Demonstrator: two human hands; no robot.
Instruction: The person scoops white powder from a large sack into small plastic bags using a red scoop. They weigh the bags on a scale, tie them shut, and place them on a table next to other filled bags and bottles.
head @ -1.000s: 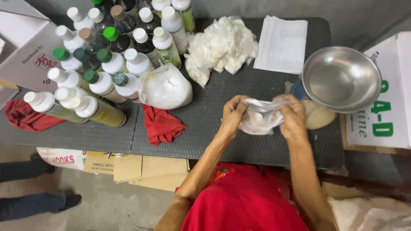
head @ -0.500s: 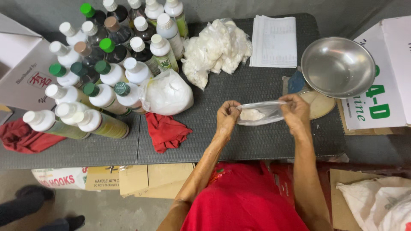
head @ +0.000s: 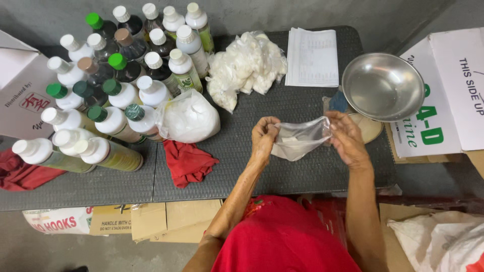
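Observation:
A small clear plastic bag [head: 298, 139] with a little white powder in it is stretched between both my hands above the dark table [head: 282, 171]. My left hand [head: 263, 138] pinches the bag's left top corner. My right hand [head: 346, 140] pinches its right top corner. The bag's mouth is pulled flat between them. A steel bowl [head: 382, 86] stands just beyond my right hand.
Several capped bottles [head: 121, 90] crowd the table's left side. A larger bag of white powder [head: 187, 118], a heap of filled small bags [head: 246, 68], a sheet of paper [head: 312, 56] and a red rag [head: 187, 161] lie nearby. Cardboard boxes [head: 443, 100] stand at right.
The crumpled bag between my hands has been pulled out flat and wide. My hands have moved apart. The view has shifted slightly.

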